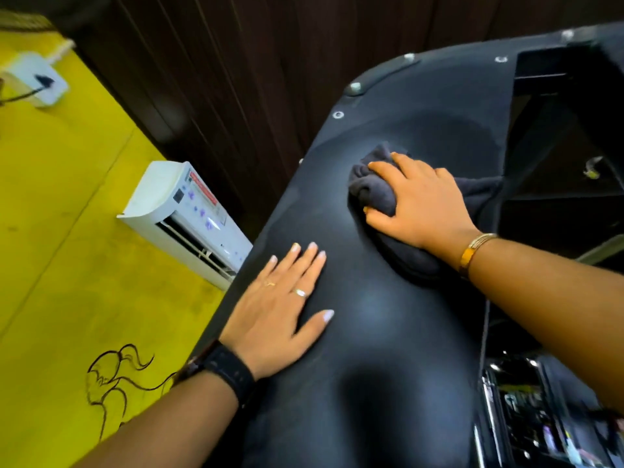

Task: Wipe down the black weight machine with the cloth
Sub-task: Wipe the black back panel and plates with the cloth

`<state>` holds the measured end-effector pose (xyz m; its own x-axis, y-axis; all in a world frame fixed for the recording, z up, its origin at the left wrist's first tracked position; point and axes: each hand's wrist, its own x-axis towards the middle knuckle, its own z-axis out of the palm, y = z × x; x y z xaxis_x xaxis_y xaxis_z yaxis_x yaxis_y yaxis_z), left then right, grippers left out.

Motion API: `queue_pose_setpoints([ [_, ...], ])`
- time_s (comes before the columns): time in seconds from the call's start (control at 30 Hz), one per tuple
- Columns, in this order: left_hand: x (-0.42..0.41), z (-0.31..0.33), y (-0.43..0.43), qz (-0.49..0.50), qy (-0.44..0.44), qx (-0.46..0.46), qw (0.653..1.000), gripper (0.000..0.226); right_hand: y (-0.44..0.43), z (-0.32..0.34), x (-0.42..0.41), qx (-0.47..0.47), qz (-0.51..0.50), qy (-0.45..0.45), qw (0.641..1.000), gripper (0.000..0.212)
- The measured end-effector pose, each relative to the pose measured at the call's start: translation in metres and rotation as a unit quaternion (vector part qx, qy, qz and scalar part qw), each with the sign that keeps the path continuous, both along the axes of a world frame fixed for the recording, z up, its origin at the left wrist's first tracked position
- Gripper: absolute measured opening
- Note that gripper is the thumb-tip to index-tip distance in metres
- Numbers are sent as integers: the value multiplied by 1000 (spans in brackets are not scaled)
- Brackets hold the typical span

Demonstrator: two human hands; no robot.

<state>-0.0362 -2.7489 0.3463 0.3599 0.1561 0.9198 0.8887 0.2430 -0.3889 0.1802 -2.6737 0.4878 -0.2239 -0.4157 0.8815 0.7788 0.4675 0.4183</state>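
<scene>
While the left hand (280, 309) lies flat with straight fingers on the black weight machine (388, 349), the right hand (418, 204) curls its fingers over a bunched dark grey cloth (373, 192), gripping it and pressing it onto the same black panel. The cloth sits at about two o'clock from the left hand, apart from it. More of the cloth shows under the right wrist and at three o'clock of that hand. Bolts (355, 86) line the panel's rounded edge toward twelve o'clock. A gold bangle (472, 255) circles the right wrist and a black watch (226, 369) the left. At ten o'clock from the left hand, a white air conditioner (189, 221) hangs on the yellow wall (50, 231).
</scene>
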Motion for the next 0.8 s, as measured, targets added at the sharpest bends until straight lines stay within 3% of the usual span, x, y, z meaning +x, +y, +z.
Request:
queue_pose_setpoints([
  [0.17, -1, -2, -2, -29, -15, 3, 999, 72, -12, 19, -38, -3, -16, -40, 999, 79],
  [0.43, -3, -5, -1, -46, -21, 1, 999, 74, -23, 41, -58, 27, -45, -260, 964, 76],
  [0.7, -6, -6, 1, -49, -29, -1, 998, 77, -19, 40, -73, 26, 6, -79, 997, 78],
  [0.8, -6, -5, 2, -42, -29, 2, 999, 77, -23, 24, -88, 50, -13, -92, 994, 76],
])
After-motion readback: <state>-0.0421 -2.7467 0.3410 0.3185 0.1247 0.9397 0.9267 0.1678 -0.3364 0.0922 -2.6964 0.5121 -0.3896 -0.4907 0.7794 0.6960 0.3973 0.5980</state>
